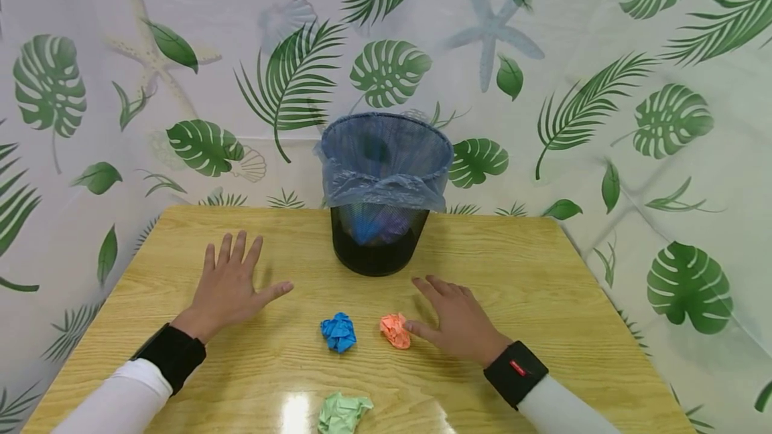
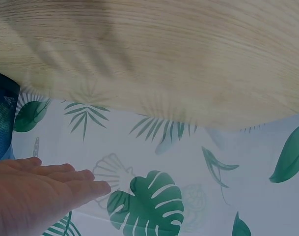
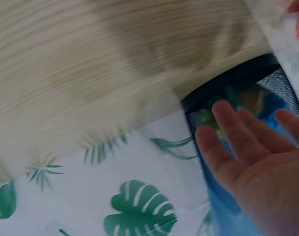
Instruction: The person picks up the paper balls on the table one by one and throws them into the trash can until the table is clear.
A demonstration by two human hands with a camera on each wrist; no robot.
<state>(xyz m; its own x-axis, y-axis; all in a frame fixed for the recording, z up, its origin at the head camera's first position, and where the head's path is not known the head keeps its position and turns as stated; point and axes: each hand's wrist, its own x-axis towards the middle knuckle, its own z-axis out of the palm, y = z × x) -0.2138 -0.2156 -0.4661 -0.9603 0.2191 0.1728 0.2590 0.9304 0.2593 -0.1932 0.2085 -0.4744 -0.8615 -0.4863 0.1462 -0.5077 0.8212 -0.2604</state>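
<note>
My left hand (image 1: 229, 290) is held over the left part of the wooden table with its fingers spread and nothing in it. On the right, my right hand (image 1: 452, 320) hovers with loosely extended fingers, its thumb overlapping the edge of a crumpled orange paper ball (image 1: 395, 331) in the head view. A crumpled blue paper ball (image 1: 338, 333) lies to the left of the orange one, between the hands. Nearer the front edge sits a crumpled pale green paper ball (image 1: 342, 414). Past the hands stands a black mesh wastebasket (image 1: 372, 253), upright and lined with a blue plastic bag (image 1: 386, 186).
The wooden table (image 1: 512, 266) has its far edge against a white cloth backdrop (image 1: 573, 12) printed with green leaves and starfish. Bluish and purple shapes show through the wastebasket's mesh. Each wrist wears a black band (image 1: 515, 374).
</note>
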